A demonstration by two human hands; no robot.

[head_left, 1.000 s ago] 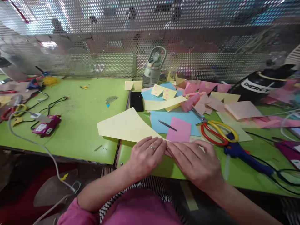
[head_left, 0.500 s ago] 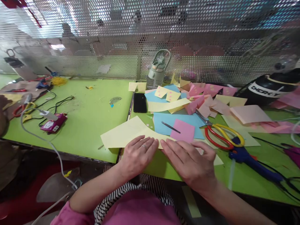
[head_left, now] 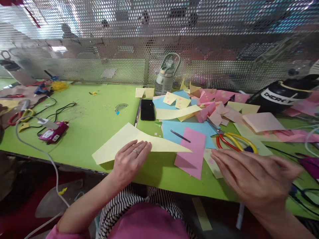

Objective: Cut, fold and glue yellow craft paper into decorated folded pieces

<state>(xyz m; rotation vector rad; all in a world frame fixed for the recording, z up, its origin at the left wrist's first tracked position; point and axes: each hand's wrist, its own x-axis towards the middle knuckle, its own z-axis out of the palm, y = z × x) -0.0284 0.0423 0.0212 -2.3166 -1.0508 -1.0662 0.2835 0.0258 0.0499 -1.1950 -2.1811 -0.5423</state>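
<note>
My left hand point(head_left: 133, 161), wearing a ring, grips the near edge of a pale yellow paper sheet point(head_left: 122, 141); its thumb is hidden. The sheet bends upward and narrows to a point on the right, above a pink paper point(head_left: 193, 162). Apart from the sheet, my right hand point(head_left: 256, 179) hovers over the right side of the table, fingers stretched out and holding nothing. Beyond it lie scissors point(head_left: 230, 139) with red and yellow handles, partly covered by that hand. Tweezers point(head_left: 179, 135) rest on blue paper point(head_left: 171, 127) and the pink paper.
A phone point(head_left: 147, 110) lies before a water bottle point(head_left: 165, 78). Cut yellow and pink papers point(head_left: 208, 96) pile up at the back right, near a black object marked ENERGY point(head_left: 281, 96). Leftward are a protractor point(head_left: 121, 107) and a purple power strip point(head_left: 53, 132) with cords. Perforated metal point(head_left: 99, 49) stands behind.
My left hand and the yellow sheet have shifted left. My right hand has let go of the sheet and moved right. More of the pink paper shows, now reaching nearer the front edge.
</note>
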